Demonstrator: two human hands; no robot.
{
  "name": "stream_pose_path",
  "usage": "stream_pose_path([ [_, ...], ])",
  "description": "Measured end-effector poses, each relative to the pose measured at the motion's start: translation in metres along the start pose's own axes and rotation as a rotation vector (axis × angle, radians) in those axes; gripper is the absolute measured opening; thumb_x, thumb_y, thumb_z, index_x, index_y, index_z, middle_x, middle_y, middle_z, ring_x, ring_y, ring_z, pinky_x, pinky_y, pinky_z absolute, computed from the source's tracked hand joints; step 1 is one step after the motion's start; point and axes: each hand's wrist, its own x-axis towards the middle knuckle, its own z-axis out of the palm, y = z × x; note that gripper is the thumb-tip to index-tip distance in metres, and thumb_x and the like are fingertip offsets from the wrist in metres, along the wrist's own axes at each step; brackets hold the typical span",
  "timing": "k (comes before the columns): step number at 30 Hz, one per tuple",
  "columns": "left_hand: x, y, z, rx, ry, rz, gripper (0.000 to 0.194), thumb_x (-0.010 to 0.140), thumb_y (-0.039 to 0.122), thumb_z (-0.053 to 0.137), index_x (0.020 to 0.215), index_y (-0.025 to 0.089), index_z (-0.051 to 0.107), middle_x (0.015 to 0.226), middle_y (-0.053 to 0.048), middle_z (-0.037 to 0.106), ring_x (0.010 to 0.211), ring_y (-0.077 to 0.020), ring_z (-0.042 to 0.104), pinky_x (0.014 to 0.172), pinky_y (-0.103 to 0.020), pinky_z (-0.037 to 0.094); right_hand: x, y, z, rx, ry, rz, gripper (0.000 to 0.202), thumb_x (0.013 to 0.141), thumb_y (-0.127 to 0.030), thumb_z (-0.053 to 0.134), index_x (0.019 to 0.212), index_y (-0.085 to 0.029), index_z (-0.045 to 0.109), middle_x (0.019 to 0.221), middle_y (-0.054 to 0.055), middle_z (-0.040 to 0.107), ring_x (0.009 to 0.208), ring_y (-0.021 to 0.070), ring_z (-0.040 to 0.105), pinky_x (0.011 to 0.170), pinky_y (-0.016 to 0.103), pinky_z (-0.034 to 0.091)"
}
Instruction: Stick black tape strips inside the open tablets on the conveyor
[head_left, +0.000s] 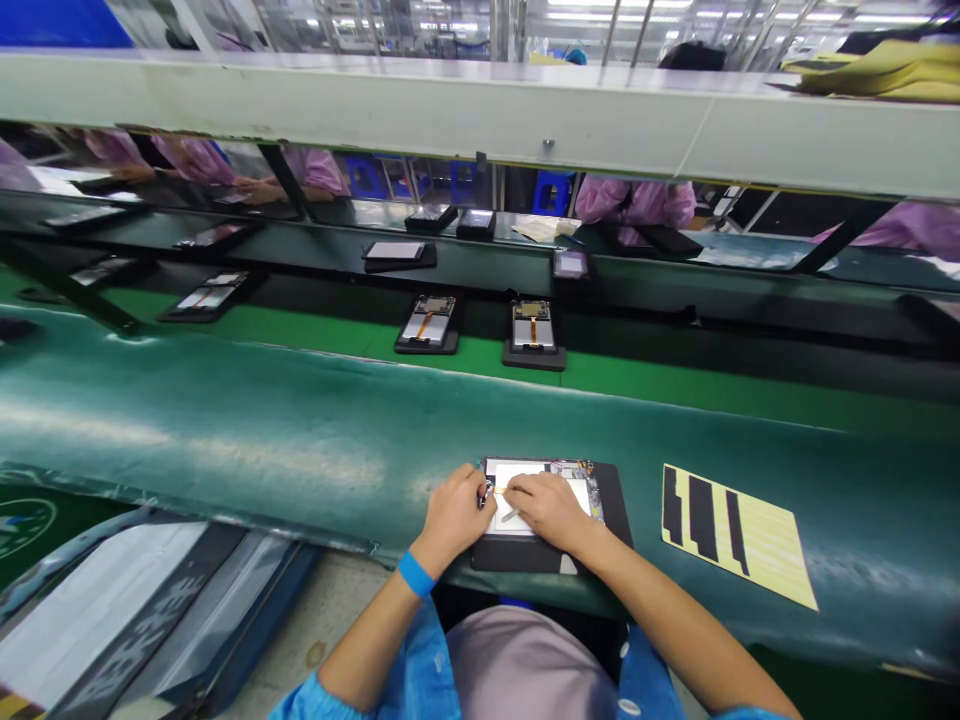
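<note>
An opened tablet (583,490), with white battery surfaces and circuit parts showing, lies on a black foam pad (517,553) at the bench edge in front of me. At its left side my left hand (455,512) is closed in a pinch, fingertips at the tablet's edge; what they hold is too small to make out. A blue band circles that wrist. My right hand (551,510) rests over the middle of the tablet, its fingers closed around a slim grey tool (511,515), mostly hidden. A small orange strip (500,491) shows between the two hands.
On the right lies a yellow sheet (776,545) with black adhesive strips. Beyond the bench, a green conveyor (480,370) carries opened tablets (533,325) on black pads. A white shelf beam (450,110) crosses above. People in pink sleeves (637,200) work opposite.
</note>
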Motion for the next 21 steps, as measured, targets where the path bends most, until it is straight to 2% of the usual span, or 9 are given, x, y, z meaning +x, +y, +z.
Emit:
stream_pose_path([
  [6,-0.001,-0.008,-0.002,0.007,-0.021,0.038,0.015,0.083,0.016,0.055,0.069,0.022,0.056,0.075,-0.002,0.060,0.072,-0.0175,0.057,0.067,-0.028,0.036,0.001,-0.002,0.000,-0.063,0.001,-0.047,0.019,0.103,-0.016,0.053,0.095,-0.018,0.070,0.094,0.006,0.071,0.071,0.0149,0.057,0.066,0.028,0.037],
  [10,-0.011,-0.016,-0.002,-0.033,0.000,0.085,0.012,0.084,0.016,0.053,0.078,0.023,0.061,0.083,-0.003,0.065,0.079,-0.0199,0.061,0.074,-0.030,0.041,0.002,-0.003,0.001,-0.113,-0.034,-0.052,0.020,0.103,-0.016,0.053,0.096,-0.018,0.071,0.095,0.006,0.071,0.071,0.0154,0.056,0.066,0.028,0.038],
  [16,-0.024,-0.024,0.000,-0.094,0.051,0.143,0.014,0.088,0.021,0.051,0.091,0.024,0.065,0.096,-0.006,0.069,0.094,-0.0231,0.063,0.087,-0.035,0.046,0.002,-0.003,0.000,-0.078,-0.012,-0.048,0.020,0.103,-0.016,0.052,0.097,-0.018,0.071,0.095,0.006,0.072,0.070,0.0153,0.057,0.065,0.028,0.037],
  [21,-0.028,-0.027,0.002,-0.113,0.080,0.163,0.015,0.088,0.021,0.052,0.094,0.024,0.066,0.100,-0.006,0.070,0.097,-0.0237,0.063,0.088,-0.036,0.048,0.002,-0.003,0.000,-0.122,0.017,-0.068,0.022,0.104,-0.016,0.050,0.095,-0.019,0.070,0.093,0.004,0.073,0.067,0.0140,0.056,0.063,0.028,0.034],
])
